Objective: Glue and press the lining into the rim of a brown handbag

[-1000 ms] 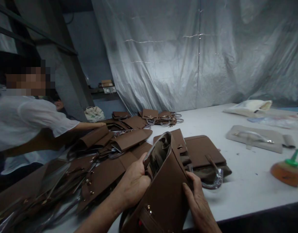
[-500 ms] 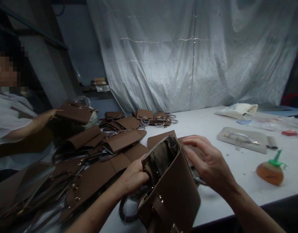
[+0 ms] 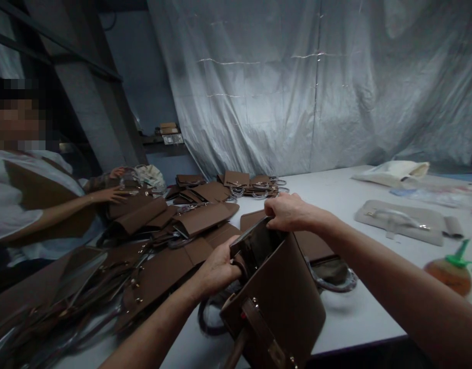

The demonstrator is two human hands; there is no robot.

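While the left hand grips the bag by its left side, the right hand pinches the far edge, apparently to spread its mouth.

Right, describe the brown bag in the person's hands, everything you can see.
The brown bag looks like smooth leather or imitation leather. It is tilted, its mouth open, showing a dark lining. A matching strap with shiny metal fittings runs along the near side. The left hand grips the left rim; the right hand pinches the far end. It is at the white table's near edge; whether it rests there is unclear.
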